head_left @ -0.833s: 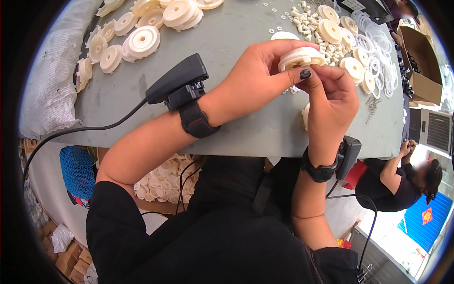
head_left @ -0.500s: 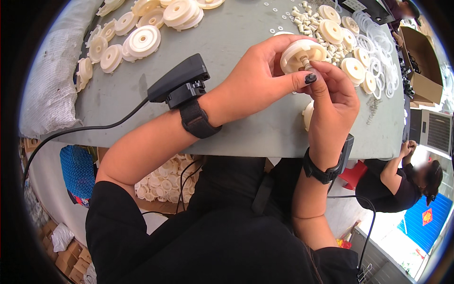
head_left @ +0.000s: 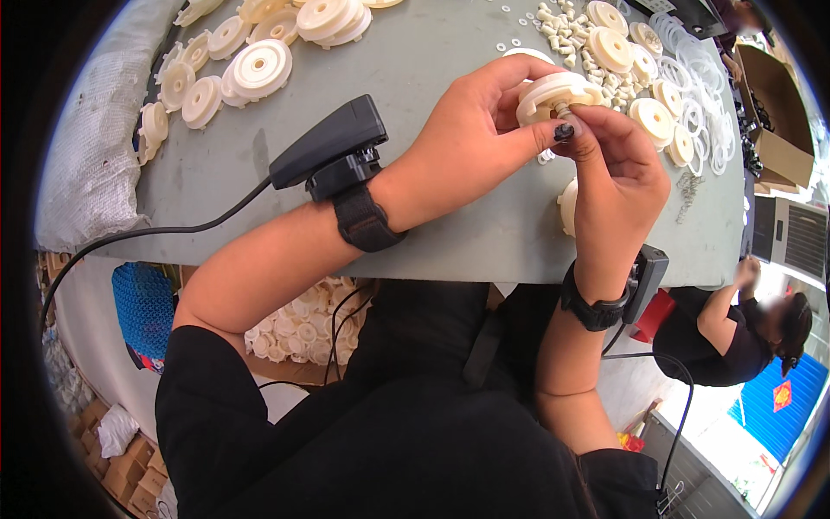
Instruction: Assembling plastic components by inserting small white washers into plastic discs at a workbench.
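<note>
Above the grey table, my left hand grips a cream round plastic cap by its rim, thumb in front and fingers behind. The cap is tilted, its hollow underside partly toward me. My right hand has thumb and forefinger pinched at a small pale peg at the cap's centre. The peg looks ringed, as with a coil around it; its lower end is hidden by my fingertips. Below the cap, another cream disc lies partly hidden behind my right hand.
Loose pegs and small washers lie beyond my hands. To their right are more discs, clear rings and springs. Assembled discs sit at far left by a white sack. A person is at right.
The cap has tipped, so less of its underside shows and more of its top. My right hand has shifted slightly right, its pinch still at the peg.
</note>
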Available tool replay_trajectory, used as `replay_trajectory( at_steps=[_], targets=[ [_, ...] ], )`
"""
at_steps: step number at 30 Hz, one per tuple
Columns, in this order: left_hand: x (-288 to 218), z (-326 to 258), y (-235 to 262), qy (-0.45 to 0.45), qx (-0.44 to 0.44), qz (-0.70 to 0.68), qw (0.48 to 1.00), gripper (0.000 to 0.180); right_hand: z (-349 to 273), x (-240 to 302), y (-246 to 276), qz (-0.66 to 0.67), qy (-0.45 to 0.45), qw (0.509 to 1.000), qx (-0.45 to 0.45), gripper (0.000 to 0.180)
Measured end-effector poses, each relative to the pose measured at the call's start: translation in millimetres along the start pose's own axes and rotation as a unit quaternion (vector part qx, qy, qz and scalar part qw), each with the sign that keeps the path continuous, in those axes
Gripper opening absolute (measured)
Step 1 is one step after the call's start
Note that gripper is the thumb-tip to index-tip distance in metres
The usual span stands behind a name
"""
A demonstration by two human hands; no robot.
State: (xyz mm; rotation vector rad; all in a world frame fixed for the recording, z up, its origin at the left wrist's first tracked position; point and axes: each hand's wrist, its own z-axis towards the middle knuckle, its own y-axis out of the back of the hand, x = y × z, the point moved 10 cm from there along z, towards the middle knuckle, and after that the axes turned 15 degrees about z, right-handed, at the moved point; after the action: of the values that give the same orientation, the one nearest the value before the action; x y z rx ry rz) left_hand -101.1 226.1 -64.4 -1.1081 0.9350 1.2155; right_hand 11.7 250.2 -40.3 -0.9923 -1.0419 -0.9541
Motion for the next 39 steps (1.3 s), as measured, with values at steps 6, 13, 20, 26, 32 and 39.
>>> replay_trajectory(
  at_steps=[6,13,20,26,32,39],
  targets=[
    [-1.3,-0.6,0.0,0.005,0.007,0.078,0.997,0.033,0.9,-2.8,1.0,-0.008,0.039,0.999,0.009,0.011],
    [-0.6,-2.7,0.9,0.005,-0.014,0.089,0.996,0.034,1.5,-2.7,-0.8,-0.046,0.051,0.998,0.006,0.011],
    [2.2,0.0,2.2,0.043,-0.001,0.02,0.999,0.048,5.3,-14.5,-1.5,0.092,-0.062,0.993,0.043,0.014],
    [-3.1,-0.7,3.0,0.043,-0.003,0.037,0.998,0.05,3.6,-16.7,-1.1,0.145,-0.062,0.987,0.031,0.017],
    [-0.2,-2.4,1.9,0.035,-0.004,0.048,0.998,0.039,0.9,-13.7,1.7,0.069,-0.045,0.997,0.006,0.015],
    [-4.3,-5.2,1.4,0.005,-0.028,0.107,0.994,0.027,0.1,-14.3,0.0,0.05,-0.019,0.999,-0.009,0.015]
  ],
)
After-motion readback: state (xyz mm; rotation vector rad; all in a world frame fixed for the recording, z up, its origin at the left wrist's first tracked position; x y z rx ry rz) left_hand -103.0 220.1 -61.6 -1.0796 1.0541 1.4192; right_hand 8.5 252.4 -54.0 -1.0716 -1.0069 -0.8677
